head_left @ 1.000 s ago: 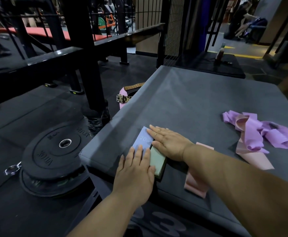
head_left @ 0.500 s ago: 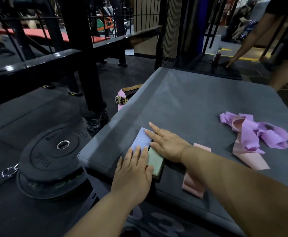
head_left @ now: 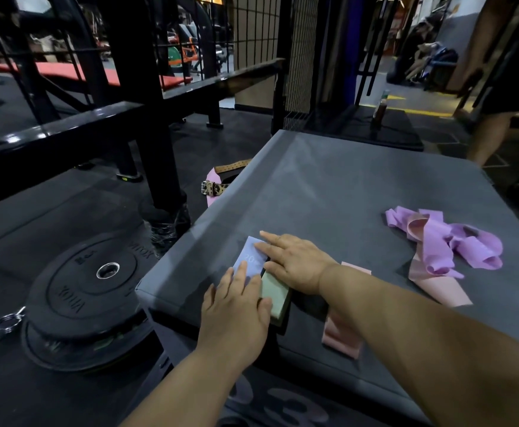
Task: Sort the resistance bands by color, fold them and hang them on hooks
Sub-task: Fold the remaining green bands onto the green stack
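Fingers straight, left hand (head_left: 236, 315) and right hand (head_left: 295, 263) still press the folded pale-blue rubber band (head_left: 250, 257) beside the green folded band (head_left: 275, 292) on grey desk (head_left: 329, 195), fold seemingly unfinished

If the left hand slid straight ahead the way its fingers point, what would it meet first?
Most likely the right hand: its fingers lie across the blue band just ahead of the left hand. Both rest flat on it, so they look level.
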